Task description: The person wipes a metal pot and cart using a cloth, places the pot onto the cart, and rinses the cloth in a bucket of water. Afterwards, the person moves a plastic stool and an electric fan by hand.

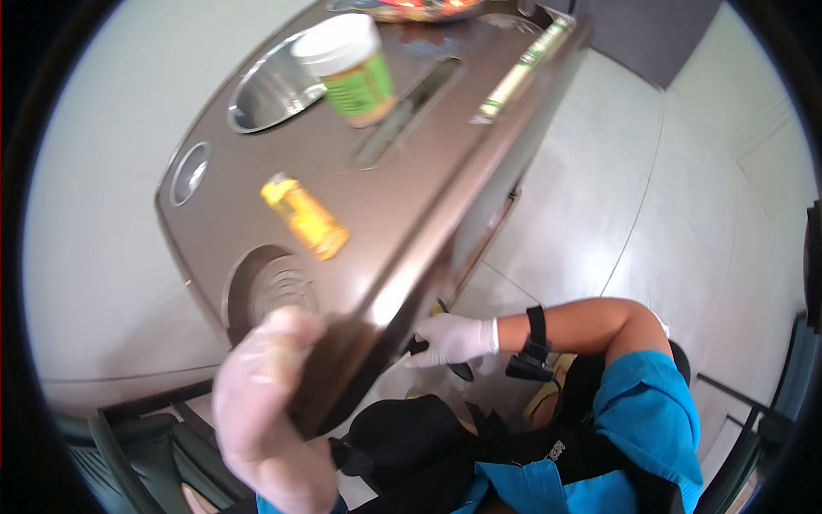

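My left hand [270, 403], in a pale translucent glove and blurred, is at the table's near left corner, close to a round recess [278, 287]. Its fingers are too smeared to make out. Beside and below the table edge, my right hand [454, 338], in a white glove, has its fingers curled at a dark object [417, 346] that is mostly hidden. A yellow packet or lighter-like item [306, 216] lies on the brown table [411, 163]. Farther back stands a white-lidded cup [347, 68] with a green label.
A metal-lined round well [276, 86] and a smaller metal ring [190, 174] are set into the table. A long slot [407, 111] runs beside the cup. A wrapped thin stick [524, 68] lies near the right edge. Dark green chairs [128, 458] stand at lower left.
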`<state>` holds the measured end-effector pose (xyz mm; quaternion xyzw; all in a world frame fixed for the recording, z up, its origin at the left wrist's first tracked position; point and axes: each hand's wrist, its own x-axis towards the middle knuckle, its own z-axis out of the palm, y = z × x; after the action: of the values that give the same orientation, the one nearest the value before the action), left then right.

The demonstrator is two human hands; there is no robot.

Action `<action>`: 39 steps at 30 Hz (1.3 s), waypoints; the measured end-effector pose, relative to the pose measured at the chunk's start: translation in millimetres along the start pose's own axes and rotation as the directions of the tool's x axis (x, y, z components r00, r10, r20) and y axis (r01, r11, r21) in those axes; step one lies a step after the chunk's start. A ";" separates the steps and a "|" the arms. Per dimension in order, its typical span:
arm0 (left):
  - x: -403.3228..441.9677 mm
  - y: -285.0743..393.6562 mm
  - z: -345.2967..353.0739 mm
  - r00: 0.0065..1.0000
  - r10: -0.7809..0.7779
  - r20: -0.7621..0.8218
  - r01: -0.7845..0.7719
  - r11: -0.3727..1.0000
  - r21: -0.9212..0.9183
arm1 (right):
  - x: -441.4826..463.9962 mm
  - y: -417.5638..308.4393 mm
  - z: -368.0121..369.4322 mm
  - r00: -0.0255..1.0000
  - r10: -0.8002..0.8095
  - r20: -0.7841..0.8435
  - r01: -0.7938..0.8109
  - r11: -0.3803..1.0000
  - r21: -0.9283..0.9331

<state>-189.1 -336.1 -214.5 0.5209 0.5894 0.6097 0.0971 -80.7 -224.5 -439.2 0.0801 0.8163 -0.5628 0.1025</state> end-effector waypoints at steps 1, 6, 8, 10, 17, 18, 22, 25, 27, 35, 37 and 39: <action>6.1 -7.1 1.8 0.991 0.088 0.104 -0.079 0.993 -0.086 | -5.0 -3.1 -7.0 1.000 0.007 0.001 -0.008 0.998 0.060; 32.9 -86.1 -10.3 0.943 0.328 0.059 -0.262 0.841 -0.474 | 40.3 12.8 -12.3 0.986 0.106 -0.127 -0.116 0.991 -0.073; 46.5 -127.5 -7.6 0.925 0.375 0.064 -0.269 0.762 -0.589 | 49.8 22.6 -21.2 0.983 0.153 -0.100 -0.157 0.987 -0.023; 10.7 -62.2 25.0 0.866 0.500 -0.014 -0.410 0.694 -0.592 | -2.0 16.1 -10.8 0.982 0.140 -0.129 -0.141 0.990 0.004; -20.3 -158.2 -76.3 0.854 0.500 -0.142 -0.508 0.861 -0.026 | -39.9 16.3 -24.6 0.940 0.297 -0.170 -0.277 0.952 0.131; -18.6 -176.6 -99.6 0.846 0.491 -0.209 -0.433 0.861 0.268 | -44.9 8.6 -24.7 0.930 0.292 -0.223 -0.253 0.949 0.188; -12.3 -238.6 -125.7 0.904 0.111 -0.413 -0.073 0.992 0.105 | -69.0 -0.5 -46.2 0.861 0.420 -0.288 -0.358 0.902 0.242; -19.9 -288.3 -127.2 0.990 -0.127 -0.066 0.122 0.990 -0.075 | -85.9 20.2 -47.1 0.713 0.541 -0.446 -0.420 0.839 0.346; -18.1 -308.8 -115.2 0.987 -0.149 0.059 0.153 0.985 -0.078 | -93.9 33.6 -44.1 0.596 0.556 -0.580 -0.370 0.830 0.417; -31.2 -362.0 -61.2 0.890 -0.231 0.392 0.392 0.826 -0.404 | -55.6 34.0 18.3 0.414 0.853 -0.319 -0.126 0.401 0.908; -31.9 -354.7 -62.7 0.903 -0.244 0.353 0.375 0.849 -0.372 | -39.1 46.6 18.1 0.534 0.790 -0.301 -0.009 0.361 0.933; -31.5 -353.0 -62.9 0.893 -0.250 0.373 0.395 0.832 -0.389 | -6.9 56.6 17.2 0.526 0.704 -0.477 0.060 0.529 0.846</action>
<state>-397.4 -297.0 -505.4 0.4633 0.4879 0.6164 0.4093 -58.8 -220.7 -494.5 0.5251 0.4002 -0.7253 -0.1952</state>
